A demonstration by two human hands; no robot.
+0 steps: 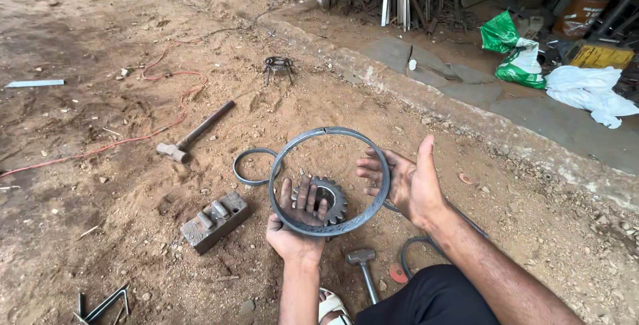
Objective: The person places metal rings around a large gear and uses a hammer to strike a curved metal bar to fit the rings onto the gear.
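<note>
Ring (333, 135) | cradled by left hand (296, 222) below | right hand (406, 178) open, touching rim

Both forearms bare, no sleeves, no gloves, no watch or rings on left hand (297, 222) or right hand (407, 182). Black trousers (432, 298), pale sandal (331, 306) on foot.

The big ring (329, 180) is dull grey strip metal, faintly scuffed, and the toothed gear (331, 198) behind it is dark, matt steel. Left, the hammer (193, 132) pairs a worn wooden handle with a rough metal head on loose, gritty sand (100, 185); far right lie glossy green plastic bags (512, 52).
</note>
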